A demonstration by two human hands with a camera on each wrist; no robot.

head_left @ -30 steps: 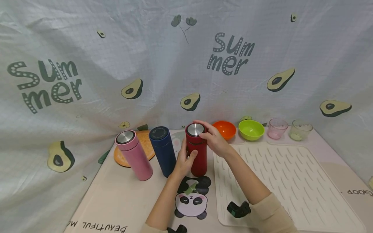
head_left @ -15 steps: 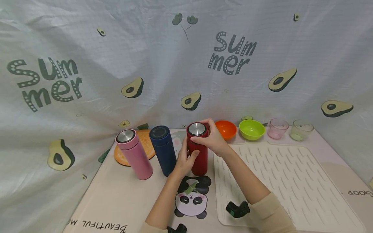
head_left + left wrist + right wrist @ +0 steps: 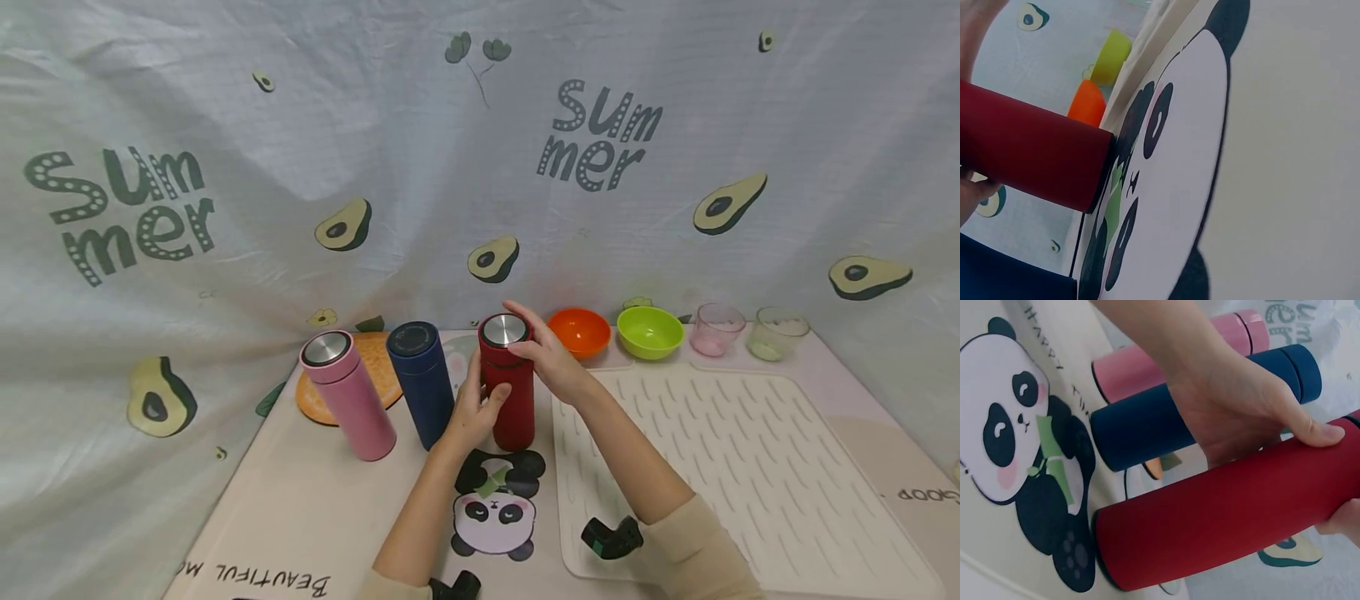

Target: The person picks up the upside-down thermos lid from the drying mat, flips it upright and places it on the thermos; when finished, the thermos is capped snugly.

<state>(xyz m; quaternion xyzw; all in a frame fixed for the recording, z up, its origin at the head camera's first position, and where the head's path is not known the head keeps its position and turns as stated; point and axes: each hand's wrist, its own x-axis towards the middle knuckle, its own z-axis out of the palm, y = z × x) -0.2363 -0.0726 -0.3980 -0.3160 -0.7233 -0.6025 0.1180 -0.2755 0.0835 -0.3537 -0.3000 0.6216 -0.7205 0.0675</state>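
A red thermos bottle point(image 3: 516, 421) stands upright on the table, its silver-topped lid point(image 3: 504, 331) in place. My left hand point(image 3: 472, 417) grips the body from the left, thumb across the front. At the top, my right hand point(image 3: 555, 367) holds the lid between thumb and fingers, partly hidden behind it. In the right wrist view, the left hand point(image 3: 1241, 403) wraps the red bottle and the right fingers point(image 3: 1342, 522) show at its edge. Just left of it stand a blue thermos point(image 3: 423, 392) and a pink thermos point(image 3: 354, 408), both lidded.
Behind the pink and blue bottles lies a round orange mat point(image 3: 378, 367). An orange bowl point(image 3: 579, 333), a green bowl point(image 3: 649, 333), a pink glass point(image 3: 716, 331) and a greenish glass point(image 3: 777, 333) line the back edge. A ribbed cream mat point(image 3: 720, 467) covers the right side.
The right hand's fingers and thumb have shifted round the lid, turning one way and then back. The left hand keeps its grip on the red thermos, which stays in place.
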